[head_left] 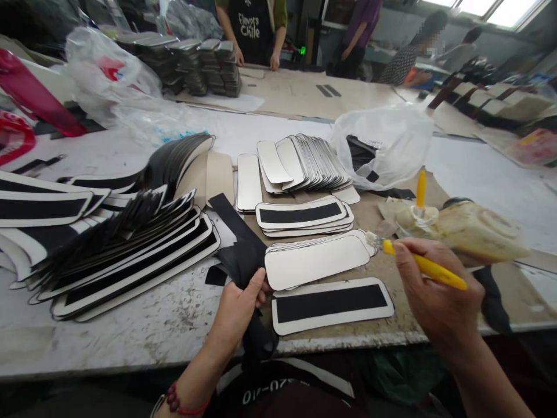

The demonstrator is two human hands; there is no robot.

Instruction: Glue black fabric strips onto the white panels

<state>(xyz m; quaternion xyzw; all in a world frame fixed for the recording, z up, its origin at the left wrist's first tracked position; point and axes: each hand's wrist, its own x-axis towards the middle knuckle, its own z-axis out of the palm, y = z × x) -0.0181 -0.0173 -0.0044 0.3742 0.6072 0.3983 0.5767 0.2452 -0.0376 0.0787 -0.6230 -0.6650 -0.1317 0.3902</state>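
Two hands work at the table edge: the left hand [237, 307] pinches black fabric strips [243, 255], the right hand [435, 290] grips a yellow brush [429, 268] whose wet tip could smear the bare panel [317, 261] beneath.

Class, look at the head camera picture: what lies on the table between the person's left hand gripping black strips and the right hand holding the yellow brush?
In the head view, a white rounded panel with a black strip lies between left hand and right hand.

We see a stained white bench [143, 325] with a brown cardboard sheet [383, 325] on its right part. White-edged panels with black strips [130, 261] fan out at left; rounded white panels [304, 162] and clear plastic bags [387, 145] lie farther back.
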